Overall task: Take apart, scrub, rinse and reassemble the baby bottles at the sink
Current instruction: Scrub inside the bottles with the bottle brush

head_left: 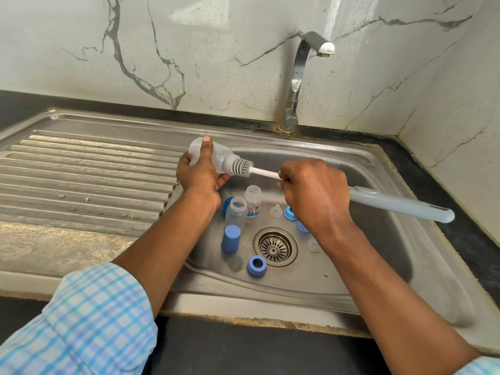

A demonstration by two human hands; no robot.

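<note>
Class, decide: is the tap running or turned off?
Off. No stream of water falls from the tap into the sink below.

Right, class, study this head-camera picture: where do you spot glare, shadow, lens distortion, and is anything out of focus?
Head view: a glare patch on the white marble-veined wall; the wide lens bows the stainless steel sink's rim; shadows faint; the clear plastic baby bottle in the left hand and white-stemmed bottle brush in the right hand look sharp.

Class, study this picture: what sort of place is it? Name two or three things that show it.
Most likely a home kitchen: a stainless steel sink with a ribbed draining board, a tap above it, and a dark counter against a marble-look wall.
</note>
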